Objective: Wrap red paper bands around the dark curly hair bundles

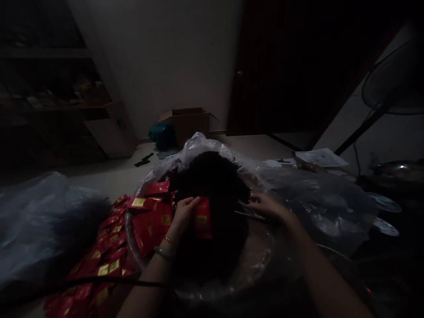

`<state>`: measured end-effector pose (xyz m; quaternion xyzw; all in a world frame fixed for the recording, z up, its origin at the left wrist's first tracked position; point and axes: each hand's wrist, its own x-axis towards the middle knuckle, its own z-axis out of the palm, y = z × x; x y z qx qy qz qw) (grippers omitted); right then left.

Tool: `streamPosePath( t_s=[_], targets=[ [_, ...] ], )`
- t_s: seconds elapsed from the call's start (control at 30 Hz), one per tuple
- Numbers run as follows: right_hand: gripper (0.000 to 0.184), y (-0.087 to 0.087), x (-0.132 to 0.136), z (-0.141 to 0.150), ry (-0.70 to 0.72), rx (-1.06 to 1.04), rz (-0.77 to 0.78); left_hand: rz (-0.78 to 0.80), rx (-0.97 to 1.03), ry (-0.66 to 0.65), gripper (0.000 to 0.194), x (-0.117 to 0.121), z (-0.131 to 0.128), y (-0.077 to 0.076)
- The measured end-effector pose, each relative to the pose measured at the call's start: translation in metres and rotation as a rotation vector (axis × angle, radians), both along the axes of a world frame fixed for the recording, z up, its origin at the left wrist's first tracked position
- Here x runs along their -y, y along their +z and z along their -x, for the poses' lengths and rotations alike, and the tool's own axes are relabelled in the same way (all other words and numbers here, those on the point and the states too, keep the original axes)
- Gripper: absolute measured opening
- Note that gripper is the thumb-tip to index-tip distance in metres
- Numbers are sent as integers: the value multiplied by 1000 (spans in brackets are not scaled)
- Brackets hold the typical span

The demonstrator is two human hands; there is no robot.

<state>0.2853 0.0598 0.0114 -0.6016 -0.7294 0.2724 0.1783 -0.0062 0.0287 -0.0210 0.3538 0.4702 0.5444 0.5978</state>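
A small red packet [202,217] with a gold mark is pinched upright in my left hand [184,216], which is closed on its upper left edge. Behind and below it spreads a dark heap [212,176] of fine loose stuff, perhaps tea leaves, on clear plastic. My right hand [265,206] is closed at the heap's right edge. It grips a thin two-pronged metal tool [248,214], apparently tongs, whose prongs point left and stand apart. More red packets [154,223] lie left of the heap, beside my left forearm.
Many red packets [106,265] spill down the left side near a large plastic bag [46,221]. Clear plastic [324,207] covers the right side. An open cardboard box [190,123] stands by the wall. A fan [391,84] is at far right. The room is dim.
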Motion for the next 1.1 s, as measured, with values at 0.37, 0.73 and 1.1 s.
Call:
streamPosePath(
  t_s=[0.37, 0.73, 1.1],
  targets=[
    [24, -15, 18, 121, 31, -586, -32, 28, -47, -154, 35, 12, -11, 14],
    [28, -19, 13, 114, -102, -880, 344, 98, -175, -255, 37, 11, -2, 19],
    [26, -18, 8, 94, -148, -973, 359, -35, -461, 384, 16, 18, 82, 69]
  ],
)
